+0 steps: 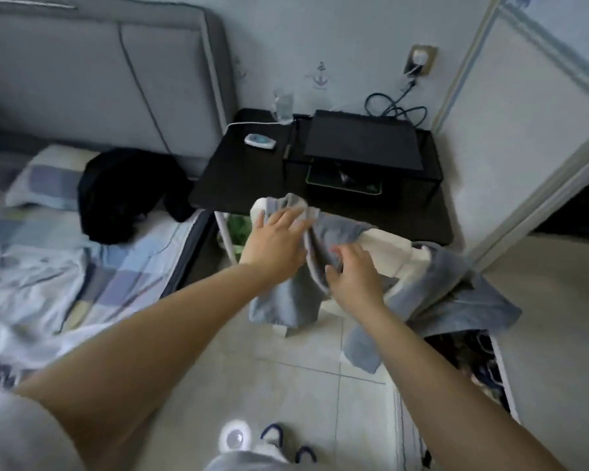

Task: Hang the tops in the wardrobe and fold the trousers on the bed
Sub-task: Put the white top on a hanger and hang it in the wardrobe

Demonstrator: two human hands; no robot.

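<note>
- The grey cloth (288, 300) could slip down to the floor (286, 385), because only part of it is held and a lot of it hangs loose.
- It lies over a white and grey pile (419, 266) on top of a basket (490, 368), so pulling it up may drag those other clothes out too.
- The black table (238, 171) is just behind, and a swinging end could knock the small white thing (259, 141) on it.
- I cannot tell yet if the grey cloth is a top or trousers.
- The left hand (279, 241) has its fingers (298, 220) straight and a bit apart, lying flat on the cloth.
- The right hand (352, 273) has its fingers (340, 254) bent, pinching a fold of the cloth.
- The bed (65, 266) is off to the left, with a black piece of clothing (126, 192) on it.
</note>
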